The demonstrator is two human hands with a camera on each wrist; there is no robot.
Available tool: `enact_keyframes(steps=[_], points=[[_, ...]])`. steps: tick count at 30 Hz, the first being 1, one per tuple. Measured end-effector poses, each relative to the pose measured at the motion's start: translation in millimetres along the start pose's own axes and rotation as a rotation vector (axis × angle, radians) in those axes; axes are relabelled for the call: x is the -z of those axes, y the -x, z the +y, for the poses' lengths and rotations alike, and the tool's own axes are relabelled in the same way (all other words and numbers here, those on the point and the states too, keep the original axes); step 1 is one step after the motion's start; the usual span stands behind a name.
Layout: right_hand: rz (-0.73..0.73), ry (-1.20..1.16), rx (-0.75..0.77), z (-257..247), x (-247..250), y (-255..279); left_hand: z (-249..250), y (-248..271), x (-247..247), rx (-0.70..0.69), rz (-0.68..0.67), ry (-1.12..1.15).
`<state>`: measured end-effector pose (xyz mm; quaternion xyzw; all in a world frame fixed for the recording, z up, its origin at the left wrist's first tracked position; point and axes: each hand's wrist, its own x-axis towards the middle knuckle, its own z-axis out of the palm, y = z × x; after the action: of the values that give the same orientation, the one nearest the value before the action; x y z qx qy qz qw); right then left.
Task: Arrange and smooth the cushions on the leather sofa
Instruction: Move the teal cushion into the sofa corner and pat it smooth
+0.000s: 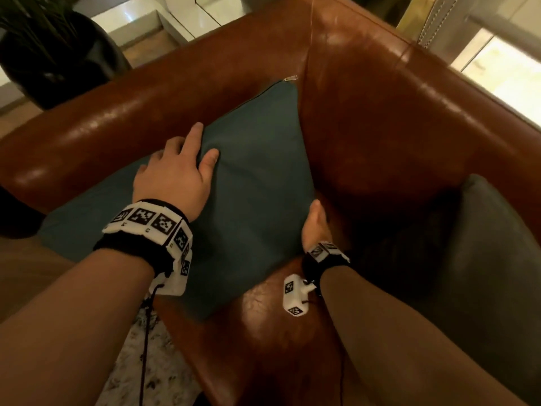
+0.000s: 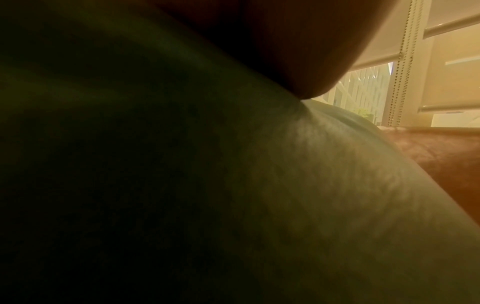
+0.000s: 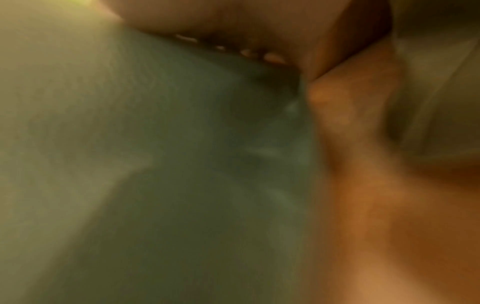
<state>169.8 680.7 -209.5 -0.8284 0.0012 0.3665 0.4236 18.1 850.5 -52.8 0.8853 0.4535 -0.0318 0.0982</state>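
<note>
Flanking teal cushion [image 1: 254, 183] — left hand [image 1: 172, 174], right hand [image 1: 314, 227].

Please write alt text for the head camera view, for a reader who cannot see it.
A person's left hand rests flat on a teal cushion in the corner of a brown leather sofa, while the right hand holds its right edge. A grey cushion lies further right.
</note>
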Motion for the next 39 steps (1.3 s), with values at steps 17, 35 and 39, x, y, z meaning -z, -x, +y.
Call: enact_keyframes(steps=[17, 35, 39], points=[[0.308, 0.996, 0.891, -168.1, 47.5, 12.5, -116.0, 65.4, -9.9, 0.315, 0.045, -0.127], [-0.058, 1.242, 1.373, -203.5, -64.4, 93.2, -149.5, 109.2, -53.3, 0.569, 0.308, 0.755], [-0.376, 1.318, 1.497, -160.1, -126.5, 133.9, -93.6, 95.3, -88.3, 0.713, 0.305, 1.416]])
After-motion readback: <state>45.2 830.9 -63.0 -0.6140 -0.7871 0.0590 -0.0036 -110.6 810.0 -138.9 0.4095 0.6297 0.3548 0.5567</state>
